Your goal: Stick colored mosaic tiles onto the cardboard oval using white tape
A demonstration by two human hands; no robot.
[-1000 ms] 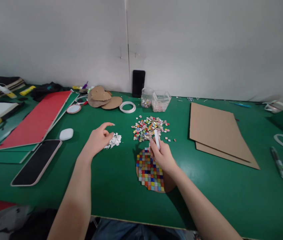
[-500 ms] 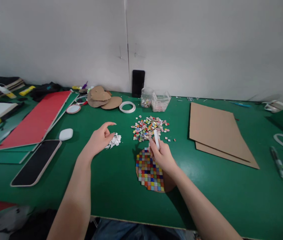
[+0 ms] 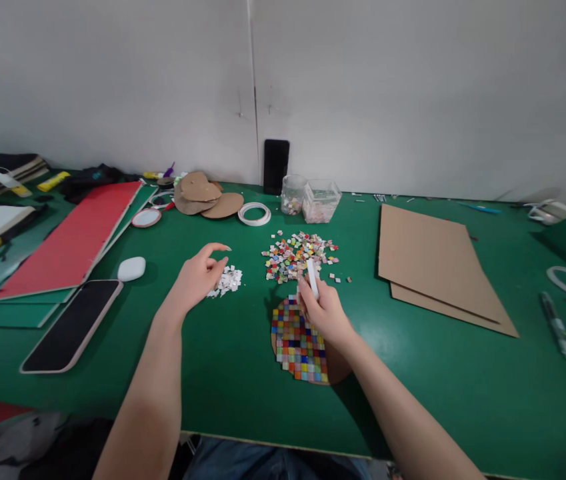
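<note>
My left hand (image 3: 197, 277) hovers at the left edge of a small pile of white scraps (image 3: 229, 280), thumb and forefinger curved with a gap between their tips and nothing visible in it. My right hand (image 3: 327, 312) grips a slim white tool (image 3: 312, 277), whose lower end is hidden by the fingers. Beneath that hand lies a round cardboard base (image 3: 339, 365), its left part covered in rows of colourful mosaic tiles (image 3: 299, 347). Part of the tiling is hidden by the hand. Just beyond is a heap of loose mosaic tiles (image 3: 295, 255).
Behind the tiles stand two clear containers (image 3: 321, 203) and an upright phone (image 3: 276, 167). Cardboard sheets (image 3: 427, 260) lie to the right. On the left are another phone (image 3: 75, 327), a white case (image 3: 131, 269) and a red board (image 3: 73, 240). A tape roll (image 3: 255, 214) sits near cardboard discs (image 3: 223, 205).
My left thumb has lifted off the white scraps toward the forefinger, narrowing the gap. My right hand and its white tool have stayed in place.
</note>
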